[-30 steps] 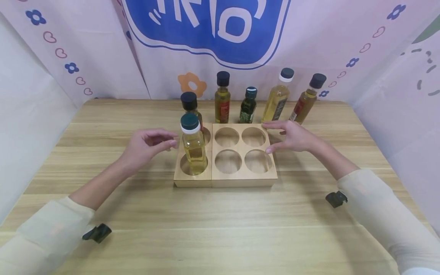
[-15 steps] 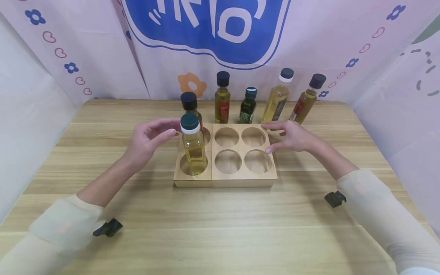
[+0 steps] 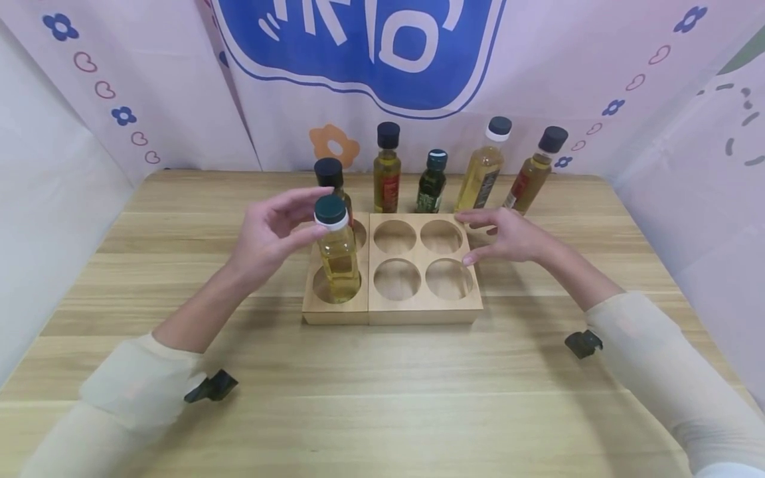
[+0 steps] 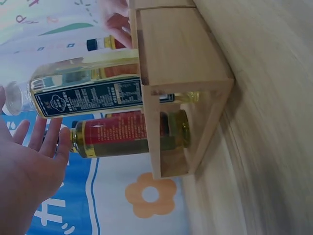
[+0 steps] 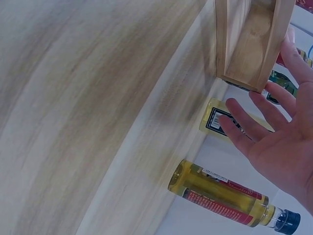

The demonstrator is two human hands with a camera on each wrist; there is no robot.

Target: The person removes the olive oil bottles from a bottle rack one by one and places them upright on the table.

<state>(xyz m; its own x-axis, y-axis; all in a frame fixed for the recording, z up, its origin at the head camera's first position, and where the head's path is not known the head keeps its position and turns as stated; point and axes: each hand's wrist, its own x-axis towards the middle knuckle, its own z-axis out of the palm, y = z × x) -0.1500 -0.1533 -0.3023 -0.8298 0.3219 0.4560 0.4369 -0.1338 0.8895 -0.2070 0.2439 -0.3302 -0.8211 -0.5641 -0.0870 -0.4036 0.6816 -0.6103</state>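
In the near left hole of the wooden rack [image 3: 424, 317]: the green-capped oil bottle [image 3: 339, 265], roughly upright, its lower end down through the top board. Left hand [image 3: 265, 232] at its cap and neck, thumb on the near side, fingers beyond, curved wide; no firm grip visible, contact cannot be told. Right hand [image 3: 508, 237] spread loosely, thumb and forefinger on the rack's right end, holding nothing.

Step looks like taking the bottle by the neck while the rack is steadied. Best done, I judge, with thumb and fingers meeting just under the cap, then any move kept vertical so the base does not catch the hole's rim. Right hand should press lightly, not push sideways.

Main risk: knuckles knocking the black-capped bottle [image 3: 329, 174] close behind, in the far left hole. Four more bottles [image 3: 388, 182] stand beyond the rack on the table [image 3: 406, 392].
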